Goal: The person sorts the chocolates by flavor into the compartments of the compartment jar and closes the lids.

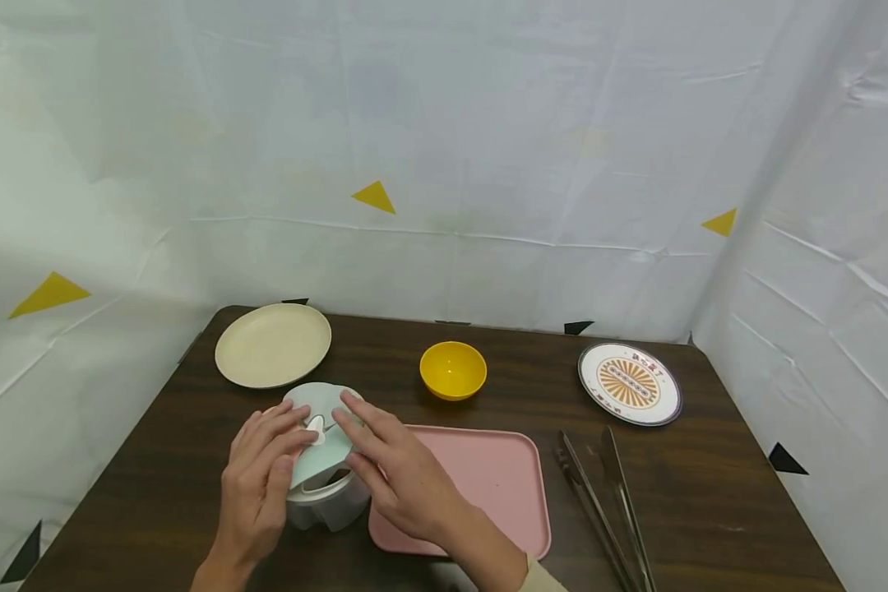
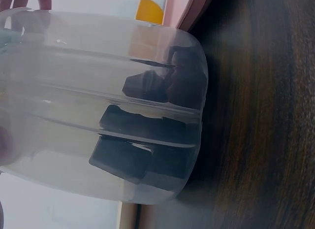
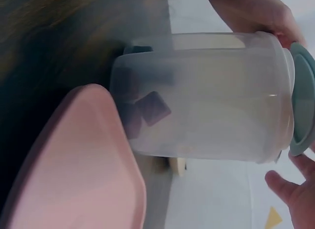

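A clear plastic jar (image 1: 333, 507) stands on the table with several dark, chunky blocks (image 2: 147, 125) at its bottom. Its mint-green lid (image 1: 330, 455), with a white tab (image 1: 316, 429) in the middle, sits tilted on the mouth, and a gap shows at the near edge. From the left, my left hand (image 1: 255, 477) holds the lid, fingers over its top and thumb at the rim. My right hand (image 1: 400, 469) reaches in from the other side, its nearly straight fingers touching the lid's right edge. In the right wrist view the lid (image 3: 302, 98) stands partly off the rim.
A pink tray (image 1: 496, 485) lies just right of the jar. Behind are a cream plate (image 1: 274, 345) and a yellow bowl (image 1: 453, 372). Further right are a patterned white plate (image 1: 629, 385) and metal tongs (image 1: 599, 518). White sheeting (image 1: 444, 123) surrounds the table.
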A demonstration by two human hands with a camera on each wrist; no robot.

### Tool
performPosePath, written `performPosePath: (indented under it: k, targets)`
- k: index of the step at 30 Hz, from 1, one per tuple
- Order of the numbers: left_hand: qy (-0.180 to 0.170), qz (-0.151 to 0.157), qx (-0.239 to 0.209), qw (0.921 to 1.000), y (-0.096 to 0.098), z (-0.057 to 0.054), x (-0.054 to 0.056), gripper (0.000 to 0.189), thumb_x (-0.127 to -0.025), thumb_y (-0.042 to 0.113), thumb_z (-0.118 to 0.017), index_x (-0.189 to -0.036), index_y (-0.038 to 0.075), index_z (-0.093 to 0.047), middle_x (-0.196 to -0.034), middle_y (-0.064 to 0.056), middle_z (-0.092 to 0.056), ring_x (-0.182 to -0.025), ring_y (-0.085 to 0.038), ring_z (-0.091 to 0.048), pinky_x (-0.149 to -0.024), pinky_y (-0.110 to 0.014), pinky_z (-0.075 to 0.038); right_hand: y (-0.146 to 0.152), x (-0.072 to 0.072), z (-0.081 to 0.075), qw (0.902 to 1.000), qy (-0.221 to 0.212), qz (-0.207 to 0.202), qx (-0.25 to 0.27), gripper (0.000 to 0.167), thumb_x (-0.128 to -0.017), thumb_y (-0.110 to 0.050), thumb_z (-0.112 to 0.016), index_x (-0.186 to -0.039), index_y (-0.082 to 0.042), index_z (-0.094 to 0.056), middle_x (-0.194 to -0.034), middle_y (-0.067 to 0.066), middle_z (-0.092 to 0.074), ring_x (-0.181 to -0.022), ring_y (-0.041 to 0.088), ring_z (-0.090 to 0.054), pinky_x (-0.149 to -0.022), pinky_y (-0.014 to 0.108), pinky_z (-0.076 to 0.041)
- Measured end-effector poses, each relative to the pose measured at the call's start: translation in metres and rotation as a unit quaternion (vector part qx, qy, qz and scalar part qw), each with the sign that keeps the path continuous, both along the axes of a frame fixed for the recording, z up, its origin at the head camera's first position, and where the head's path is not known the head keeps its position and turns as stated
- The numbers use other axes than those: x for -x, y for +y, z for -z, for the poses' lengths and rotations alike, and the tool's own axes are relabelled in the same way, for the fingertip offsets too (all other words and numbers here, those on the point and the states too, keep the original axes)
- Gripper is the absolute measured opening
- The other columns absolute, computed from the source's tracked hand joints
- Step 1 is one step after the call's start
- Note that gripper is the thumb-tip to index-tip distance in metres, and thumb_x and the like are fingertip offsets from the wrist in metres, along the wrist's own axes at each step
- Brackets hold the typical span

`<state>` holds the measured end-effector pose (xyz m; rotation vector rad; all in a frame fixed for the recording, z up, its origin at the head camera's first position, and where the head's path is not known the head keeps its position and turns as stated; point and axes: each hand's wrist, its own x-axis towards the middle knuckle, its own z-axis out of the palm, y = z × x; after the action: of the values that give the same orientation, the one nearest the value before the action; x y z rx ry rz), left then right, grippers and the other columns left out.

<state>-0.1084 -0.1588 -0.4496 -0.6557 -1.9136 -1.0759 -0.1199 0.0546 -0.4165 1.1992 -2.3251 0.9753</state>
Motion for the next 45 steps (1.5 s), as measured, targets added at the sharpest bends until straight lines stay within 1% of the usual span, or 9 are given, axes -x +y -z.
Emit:
performPosePath:
  k: [3, 8, 12, 17, 19, 28, 32, 39, 45]
  targets:
    - [0.006, 0.003, -0.005, 1.0, 0.002, -0.004, -0.002, 0.024, -0.089, 0.003, -0.05, -0.098, 0.005, -0.073, -0.117, -0.021, -0.065, -0.122, -0.041, -0.053, -0.112, -0.05, -0.021, 0.002, -0.001, 0.003, 0.9998, -0.018, -0.007, 0.006, 0.047, -0.1, -0.019, -0.055, -0.146, -0.014, -0.047, -0.157, -0.001, -0.033, -0.142, 0.014, -0.032, -0.111, 0.033, -0.031]
    - [0.002, 0.008, -0.01, 0.9999, 0.004, -0.012, -0.005, 0.021, -0.083, 0.003, -0.057, -0.097, 0.003, -0.073, -0.117, -0.022, -0.065, -0.121, -0.041, -0.053, -0.112, -0.048, -0.021, 0.006, -0.002, 0.009, 0.9999, -0.01, -0.001, 0.014, 0.042, -0.097, -0.019, -0.061, -0.138, -0.014, -0.057, -0.151, -0.001, -0.042, -0.139, 0.013, -0.037, -0.109, 0.031, -0.033]
    - [-0.004, 0.014, -0.012, 0.9998, 0.005, -0.015, -0.007, 0.023, -0.077, 0.004, -0.061, -0.097, 0.003, -0.073, -0.117, -0.022, -0.065, -0.121, -0.041, -0.052, -0.112, -0.047, -0.021, 0.008, -0.001, 0.013, 0.9998, 0.009, 0.0, 0.016, 0.041, -0.095, -0.018, -0.064, -0.136, -0.014, -0.06, -0.148, 0.001, -0.046, -0.137, 0.015, -0.041, -0.108, 0.029, -0.035]
    - [-0.012, 0.02, -0.015, 0.9996, 0.006, -0.015, -0.008, 0.026, -0.074, 0.008, -0.065, -0.098, 0.003, -0.073, -0.118, -0.022, -0.065, -0.122, -0.042, -0.052, -0.111, -0.051, -0.021, 0.01, 0.0, 0.016, 0.9998, 0.01, 0.001, 0.019, 0.042, -0.095, -0.02, -0.063, -0.137, -0.015, -0.059, -0.148, 0.001, -0.046, -0.138, 0.014, -0.04, -0.108, 0.029, -0.035]
    - [-0.014, 0.022, -0.016, 0.9995, 0.006, -0.015, -0.008, 0.027, -0.074, 0.009, -0.066, -0.099, 0.003, -0.073, -0.118, -0.022, -0.064, -0.122, -0.042, -0.051, -0.111, -0.051, -0.021, 0.01, 0.0, 0.016, 0.9997, 0.0, 0.001, 0.023, 0.042, -0.095, -0.02, -0.064, -0.137, -0.016, -0.059, -0.149, -0.001, -0.046, -0.138, 0.014, -0.039, -0.107, 0.029, -0.035]
    - [-0.007, 0.025, -0.012, 0.9996, 0.005, -0.014, -0.007, 0.029, -0.072, 0.01, -0.068, -0.099, 0.003, -0.073, -0.118, -0.022, -0.065, -0.122, -0.041, -0.051, -0.112, -0.047, -0.021, 0.01, -0.002, 0.019, 0.9994, 0.0, 0.005, 0.033, 0.04, -0.093, -0.019, -0.067, -0.133, -0.015, -0.063, -0.147, -0.002, -0.048, -0.137, 0.014, -0.041, -0.102, 0.025, -0.04]
    - [-0.004, 0.025, -0.009, 0.9996, 0.004, -0.015, -0.007, 0.029, -0.072, 0.012, -0.069, -0.1, 0.003, -0.073, -0.118, -0.022, -0.065, -0.122, -0.041, -0.052, -0.112, -0.048, -0.021, 0.01, -0.002, 0.019, 0.9993, 0.008, 0.007, 0.036, 0.04, -0.092, -0.018, -0.069, -0.131, -0.014, -0.064, -0.146, -0.001, -0.049, -0.136, 0.014, -0.043, -0.1, 0.023, -0.042]
    - [0.003, 0.025, 0.001, 0.9997, 0.003, -0.013, -0.007, 0.028, -0.074, 0.014, -0.069, -0.1, 0.003, -0.073, -0.117, -0.022, -0.065, -0.122, -0.041, -0.052, -0.112, -0.05, -0.021, 0.01, -0.002, 0.02, 0.9989, -0.001, 0.003, 0.047, 0.039, -0.09, -0.016, -0.072, -0.128, -0.013, -0.066, -0.145, -0.001, -0.051, -0.135, 0.014, -0.044, -0.094, 0.021, -0.045]
    - [0.007, 0.024, 0.009, 0.9996, 0.001, -0.012, -0.006, 0.028, -0.076, 0.017, -0.069, -0.1, 0.003, -0.073, -0.117, -0.021, -0.065, -0.122, -0.041, -0.052, -0.112, -0.049, -0.022, 0.01, -0.001, 0.02, 0.9987, 0.018, 0.002, 0.048, 0.038, -0.088, -0.015, -0.073, -0.126, -0.011, -0.067, -0.144, 0.0, -0.052, -0.134, 0.014, -0.046, -0.088, 0.015, -0.045]
